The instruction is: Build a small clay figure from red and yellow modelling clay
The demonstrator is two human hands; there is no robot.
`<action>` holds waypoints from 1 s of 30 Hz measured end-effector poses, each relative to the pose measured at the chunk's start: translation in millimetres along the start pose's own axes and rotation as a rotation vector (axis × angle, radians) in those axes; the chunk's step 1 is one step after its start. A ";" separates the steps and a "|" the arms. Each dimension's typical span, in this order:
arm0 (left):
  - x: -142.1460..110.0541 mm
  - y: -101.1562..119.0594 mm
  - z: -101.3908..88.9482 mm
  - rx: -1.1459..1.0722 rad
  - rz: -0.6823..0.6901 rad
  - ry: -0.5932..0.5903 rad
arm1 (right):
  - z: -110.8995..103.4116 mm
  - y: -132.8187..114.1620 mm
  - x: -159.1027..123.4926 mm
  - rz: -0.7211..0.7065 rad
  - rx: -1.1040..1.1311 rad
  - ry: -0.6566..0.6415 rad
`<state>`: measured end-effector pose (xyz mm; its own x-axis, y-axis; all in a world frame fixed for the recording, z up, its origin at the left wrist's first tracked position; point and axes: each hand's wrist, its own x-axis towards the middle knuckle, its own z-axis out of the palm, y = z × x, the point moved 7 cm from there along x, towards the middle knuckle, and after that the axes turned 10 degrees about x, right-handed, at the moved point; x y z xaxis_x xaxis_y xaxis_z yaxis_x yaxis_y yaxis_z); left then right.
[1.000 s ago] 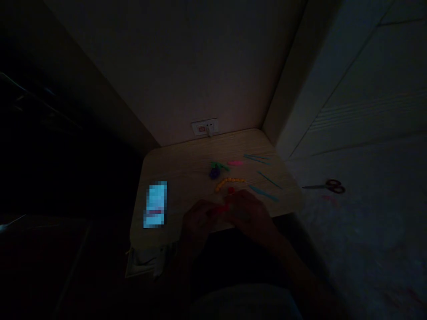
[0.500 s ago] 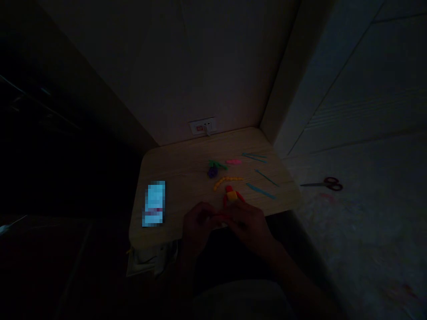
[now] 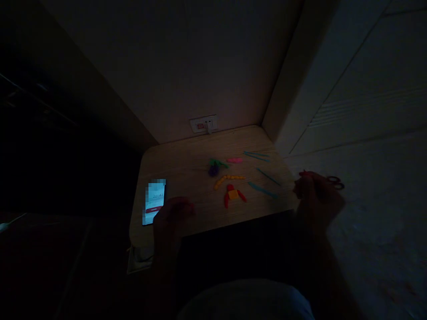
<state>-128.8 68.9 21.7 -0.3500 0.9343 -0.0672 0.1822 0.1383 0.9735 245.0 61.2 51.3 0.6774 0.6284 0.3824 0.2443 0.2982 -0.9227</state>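
Observation:
My left hand is curled and blurred over the table's front left, beside the phone; a dull red tint shows at its fingertips, but what it holds is unclear. My right hand is out past the table's right edge, fingers pinched on a small bit of red modelling clay. On the table between my hands lies a clay figure with an orange body, red head and red arms. Behind it are a bumpy orange clay strip, a purple clay cluster with green parts, and a pink clay piece.
Thin blue modelling tools lie at the right of the wooden table. A lit phone lies at the left. Scissors on the floor are partly hidden by my right hand. A wall socket holds a plug. The room is dark.
My hands were together over the red clay at the table's front edge. They have parted: the left moved toward the phone, the right out past the table's right edge, uncovering the clay figure.

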 end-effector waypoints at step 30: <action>-35.4 38.8 79.9 0.091 0.405 -0.401 | 97.8 4.4 -123.1 0.772 0.436 -0.909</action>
<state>-36.0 67.4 44.3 0.1362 0.9678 0.2119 0.3141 -0.2450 0.9172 94.8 55.4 4.9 -0.2199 0.9567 -0.1908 -0.3652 -0.2621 -0.8933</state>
